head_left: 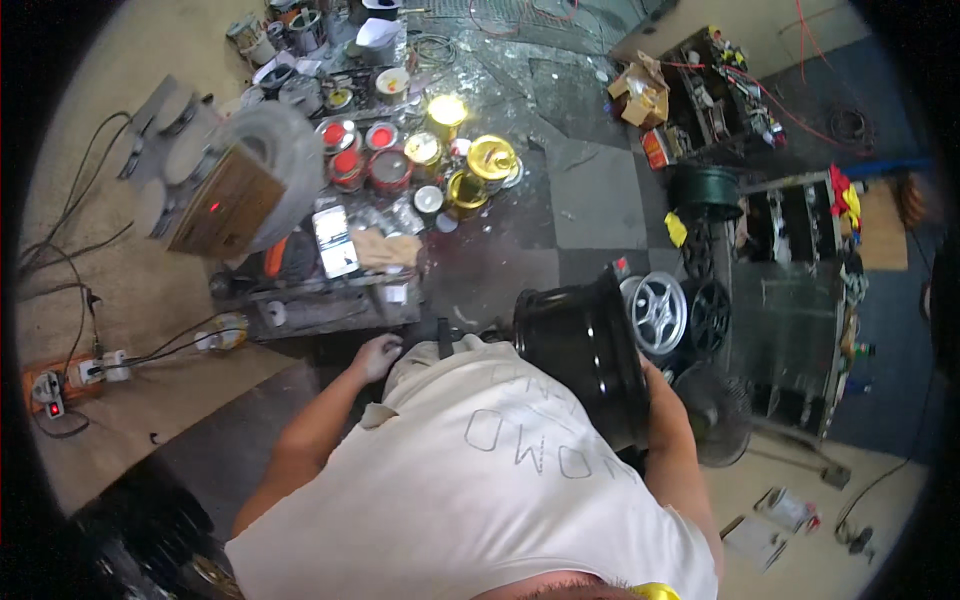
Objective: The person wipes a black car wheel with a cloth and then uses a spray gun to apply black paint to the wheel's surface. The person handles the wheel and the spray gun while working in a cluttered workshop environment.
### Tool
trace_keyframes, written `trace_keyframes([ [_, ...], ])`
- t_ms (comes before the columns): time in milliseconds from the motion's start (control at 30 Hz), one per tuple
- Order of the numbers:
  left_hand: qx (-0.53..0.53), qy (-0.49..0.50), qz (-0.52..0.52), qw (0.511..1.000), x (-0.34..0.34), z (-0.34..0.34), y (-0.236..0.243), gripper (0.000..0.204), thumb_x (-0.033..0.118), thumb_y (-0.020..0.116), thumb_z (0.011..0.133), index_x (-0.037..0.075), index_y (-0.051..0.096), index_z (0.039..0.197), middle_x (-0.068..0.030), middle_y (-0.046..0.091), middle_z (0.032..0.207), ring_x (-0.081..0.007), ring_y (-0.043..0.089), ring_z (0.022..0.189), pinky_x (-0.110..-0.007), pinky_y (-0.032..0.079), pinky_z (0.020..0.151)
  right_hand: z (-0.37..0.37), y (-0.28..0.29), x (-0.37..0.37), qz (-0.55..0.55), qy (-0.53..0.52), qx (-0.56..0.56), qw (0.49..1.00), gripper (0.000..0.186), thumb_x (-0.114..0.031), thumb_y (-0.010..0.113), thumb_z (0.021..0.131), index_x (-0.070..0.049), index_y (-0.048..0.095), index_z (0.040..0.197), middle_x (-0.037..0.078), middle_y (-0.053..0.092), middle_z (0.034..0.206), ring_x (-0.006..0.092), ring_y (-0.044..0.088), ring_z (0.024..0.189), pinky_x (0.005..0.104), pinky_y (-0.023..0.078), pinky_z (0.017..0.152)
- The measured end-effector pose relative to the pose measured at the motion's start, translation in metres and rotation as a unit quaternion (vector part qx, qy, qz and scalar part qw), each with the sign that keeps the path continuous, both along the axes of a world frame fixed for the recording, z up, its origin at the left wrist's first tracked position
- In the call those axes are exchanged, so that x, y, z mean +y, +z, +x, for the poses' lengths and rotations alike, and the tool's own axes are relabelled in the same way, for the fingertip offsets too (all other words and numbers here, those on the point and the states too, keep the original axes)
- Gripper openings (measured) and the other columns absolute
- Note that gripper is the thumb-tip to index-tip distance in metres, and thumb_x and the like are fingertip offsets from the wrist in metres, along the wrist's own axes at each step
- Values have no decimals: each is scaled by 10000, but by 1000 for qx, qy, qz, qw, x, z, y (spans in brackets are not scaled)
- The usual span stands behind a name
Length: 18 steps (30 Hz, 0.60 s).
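A glossy black wheel rim (575, 345) is held against my right side, tilted, its wide outer edge turned to the right. My right hand (652, 378) grips that edge from the outside, with most of its fingers hidden behind the rim. At my left side, near the front of a low grey bench (335, 308), my left hand (380, 357) hangs with loosely curled fingers and a pale dusty look. Nothing shows in it.
Open paint cans (390, 170) in red and gold crowd the floor ahead, beyond a phone (335, 242) on the bench. On the right stand a silver wheel (655, 313), a black spoked wheel (708, 315), a fan (715, 415) and a metal shelf (785, 310). A power strip (65, 378) lies far left.
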<state>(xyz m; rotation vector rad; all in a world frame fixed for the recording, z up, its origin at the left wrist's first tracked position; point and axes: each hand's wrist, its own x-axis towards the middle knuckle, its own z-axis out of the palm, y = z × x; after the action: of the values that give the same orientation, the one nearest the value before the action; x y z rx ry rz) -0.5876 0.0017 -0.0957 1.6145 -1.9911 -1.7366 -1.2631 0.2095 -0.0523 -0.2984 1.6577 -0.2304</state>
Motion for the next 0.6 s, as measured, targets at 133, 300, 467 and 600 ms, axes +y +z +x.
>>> trace_keyframes([
  [133,-32,-21,24,999,0,-59,24,310,232,679,949,58,700,1205,-179,735,1130,-281,723,1026,-395,558,900,-85,-3,-57,7,6,-22,1000,1153,-908,157,879,5,441,1524,209,498,1516,344,427,1429,399,287,1201],
  [300,-28,37,6,999,-53,-159,32,302,223,679,950,57,704,1200,-167,744,1099,-270,727,999,-393,560,879,-171,5,-153,-4,14,-38,999,1149,-907,172,881,8,446,1520,204,509,1507,343,441,1418,400,294,1199],
  [467,-10,55,1,998,-131,-257,26,298,207,673,954,49,700,1204,-162,746,1099,-265,724,1001,-394,559,876,-263,-2,-233,14,-5,-41,999,1146,-907,188,883,10,451,1517,200,521,1498,342,454,1407,401,301,1197],
  [600,28,54,5,998,-202,-316,-21,297,209,687,940,63,705,1198,-153,744,1082,-280,715,998,-408,553,883,-340,6,-306,61,-10,-15,998,1110,-888,134,899,-31,450,1530,209,483,1529,344,418,1435,417,273,1211],
])
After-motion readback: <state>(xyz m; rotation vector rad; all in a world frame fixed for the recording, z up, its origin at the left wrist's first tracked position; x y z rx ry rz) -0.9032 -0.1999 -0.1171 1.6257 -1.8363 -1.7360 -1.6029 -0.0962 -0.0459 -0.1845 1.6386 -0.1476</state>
